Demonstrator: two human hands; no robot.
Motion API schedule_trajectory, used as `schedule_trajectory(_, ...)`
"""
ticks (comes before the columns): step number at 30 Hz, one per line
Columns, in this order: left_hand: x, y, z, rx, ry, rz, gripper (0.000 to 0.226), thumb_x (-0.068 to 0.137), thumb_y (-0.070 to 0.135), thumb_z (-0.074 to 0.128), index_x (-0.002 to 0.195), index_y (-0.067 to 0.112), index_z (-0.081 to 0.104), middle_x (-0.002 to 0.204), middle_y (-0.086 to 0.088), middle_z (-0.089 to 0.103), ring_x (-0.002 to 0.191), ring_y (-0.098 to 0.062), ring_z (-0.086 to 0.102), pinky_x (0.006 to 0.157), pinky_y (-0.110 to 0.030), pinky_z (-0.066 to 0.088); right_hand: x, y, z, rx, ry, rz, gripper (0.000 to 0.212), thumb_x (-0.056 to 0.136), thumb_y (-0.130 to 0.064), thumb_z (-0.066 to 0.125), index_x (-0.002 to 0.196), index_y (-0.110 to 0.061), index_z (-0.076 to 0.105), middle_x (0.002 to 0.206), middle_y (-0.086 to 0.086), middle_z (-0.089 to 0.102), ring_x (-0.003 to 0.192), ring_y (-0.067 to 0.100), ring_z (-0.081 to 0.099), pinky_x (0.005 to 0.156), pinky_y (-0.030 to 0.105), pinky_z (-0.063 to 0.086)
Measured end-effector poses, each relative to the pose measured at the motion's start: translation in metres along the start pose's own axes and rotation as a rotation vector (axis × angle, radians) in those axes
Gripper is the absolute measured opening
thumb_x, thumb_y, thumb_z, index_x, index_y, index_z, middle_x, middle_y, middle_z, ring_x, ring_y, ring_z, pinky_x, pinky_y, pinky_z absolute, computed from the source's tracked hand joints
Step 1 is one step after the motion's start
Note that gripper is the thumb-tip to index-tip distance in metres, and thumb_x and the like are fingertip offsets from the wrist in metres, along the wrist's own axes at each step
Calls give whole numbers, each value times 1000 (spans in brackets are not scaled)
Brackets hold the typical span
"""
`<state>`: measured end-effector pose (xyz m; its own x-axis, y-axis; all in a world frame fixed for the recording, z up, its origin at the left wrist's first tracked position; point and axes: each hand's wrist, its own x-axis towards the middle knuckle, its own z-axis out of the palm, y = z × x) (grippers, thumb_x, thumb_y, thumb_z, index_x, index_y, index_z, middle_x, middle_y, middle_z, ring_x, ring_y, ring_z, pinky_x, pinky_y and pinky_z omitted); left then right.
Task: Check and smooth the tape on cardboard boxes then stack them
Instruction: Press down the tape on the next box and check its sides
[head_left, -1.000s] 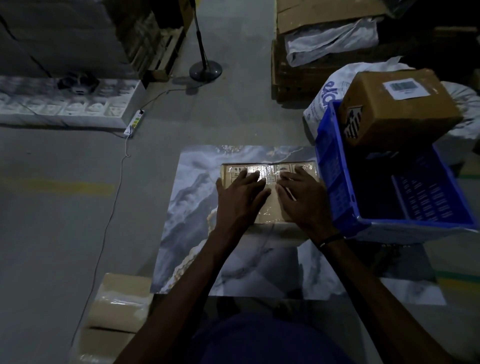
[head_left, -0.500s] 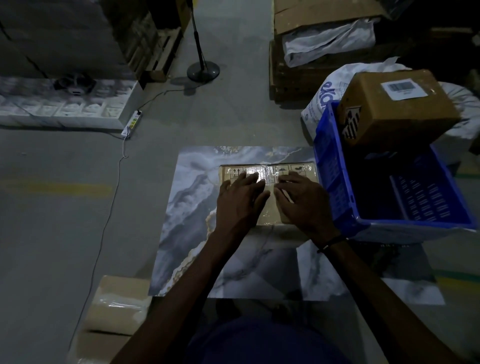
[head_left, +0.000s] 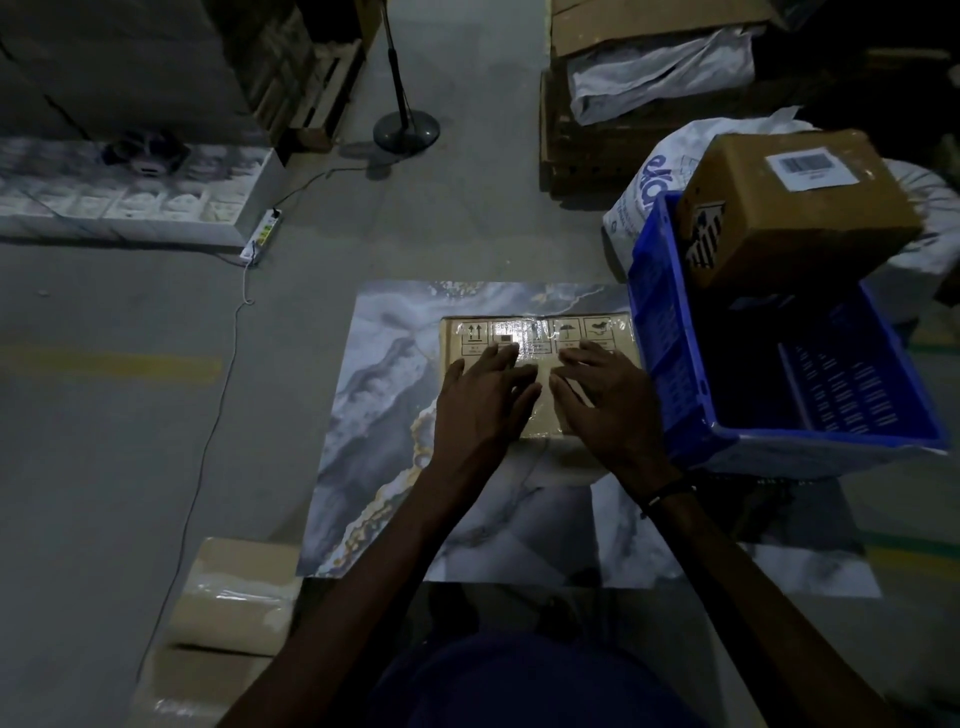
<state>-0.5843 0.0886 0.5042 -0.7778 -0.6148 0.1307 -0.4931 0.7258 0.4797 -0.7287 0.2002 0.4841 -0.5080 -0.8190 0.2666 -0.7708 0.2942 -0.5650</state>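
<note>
A single wide-angle camera sits on the person's head, looking forward and steeply down. Both forearms reach up into the picture from its lower edge, so the left hand (head_left: 485, 400) and right hand (head_left: 605, 402) lie near the middle, close to the lens. The marble-patterned worktop (head_left: 384, 415) fills the centre. Beyond it the view takes in the concrete floor (head_left: 130, 415) and, at the far top, a fan stand (head_left: 405, 124). The blue crate (head_left: 670, 364) bends outward at the right edge from lens distortion.
</note>
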Motion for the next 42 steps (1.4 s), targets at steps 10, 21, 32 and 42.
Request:
schedule_trajectory(10, -18, 7, -10, -106, -95, -52, 32, 104, 30, 56, 130, 16, 70, 148, -9, 54, 141, -27, 41, 115, -50, 28, -14, 2, 2, 19, -34, 59, 24, 95, -25, 68, 117, -19, 74, 135, 1, 66, 140, 22, 48, 119, 53, 33)
schedule_trajectory(21, -24, 18, 10, -93, -78, -65, 32, 107, 26, 50, 133, 17, 66, 155, -10, 47, 150, -36, 29, 120, -53, 21, -21, -2, 6, 79, -65, 72, 26, 96, -22, 68, 121, -22, 74, 143, 2, 60, 148, 22, 38, 124, 37, 13)
schedule_trajectory(32, -8, 11, 0, -195, -24, -67, 30, 105, 28, 54, 127, 12, 66, 144, -13, 53, 143, -35, 36, 113, -54, 28, 3, -7, -5, -21, -49, 74, 27, 101, -29, 59, 123, -19, 73, 142, 4, 62, 142, 25, 46, 118, 42, 35)
schedule_trajectory(42, 2, 15, -5, -152, 27, -54, 22, 101, 24, 59, 111, 8, 71, 134, -15, 62, 132, -35, 48, 105, -52, 39, 9, -14, -8, -55, -36, 37, 25, 100, -25, 62, 118, -14, 75, 131, 6, 69, 129, 23, 58, 110, 29, 36)
